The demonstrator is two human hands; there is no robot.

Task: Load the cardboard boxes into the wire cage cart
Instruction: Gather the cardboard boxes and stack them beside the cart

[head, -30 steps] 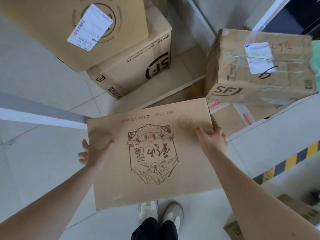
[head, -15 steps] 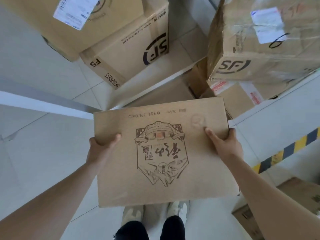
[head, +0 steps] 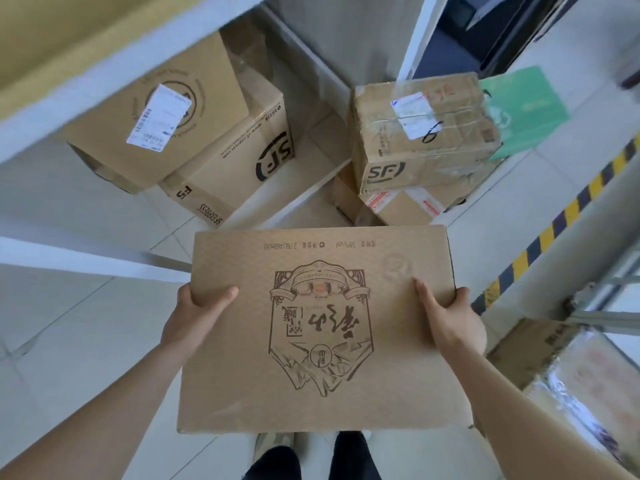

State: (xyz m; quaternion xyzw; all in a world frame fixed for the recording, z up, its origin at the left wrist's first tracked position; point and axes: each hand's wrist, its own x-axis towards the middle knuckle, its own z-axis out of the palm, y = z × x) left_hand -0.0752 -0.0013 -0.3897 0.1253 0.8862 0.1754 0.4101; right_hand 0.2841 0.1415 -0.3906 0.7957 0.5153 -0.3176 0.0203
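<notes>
I hold a brown cardboard box (head: 322, 403) with a dark crest print flat in front of me, above my feet. My left hand (head: 197, 313) grips its left edge, thumb on top. My right hand (head: 450, 317) grips its right edge, thumb on top. Beyond it on the floor lie an SF Express box (head: 235, 164) with a labelled box (head: 156, 126) on top, and to the right a taped SF box marked 6 (head: 422, 140) on a flatter box (head: 398, 206). Grey metal bars of what may be the cage cart (head: 606, 317) show at the right edge.
A white shelf beam (head: 104, 81) crosses the upper left, another white rail (head: 86, 259) runs at mid left. A yellow-black striped edge (head: 561, 220) runs on the right, with a green bag (head: 523, 109) behind the boxes. More boxes (head: 588, 382) sit at lower right.
The view has tilted up and back, so the stacked boxes look farther away. The held box has risen and come closer to me, both hands keeping the same grip on its edges.
</notes>
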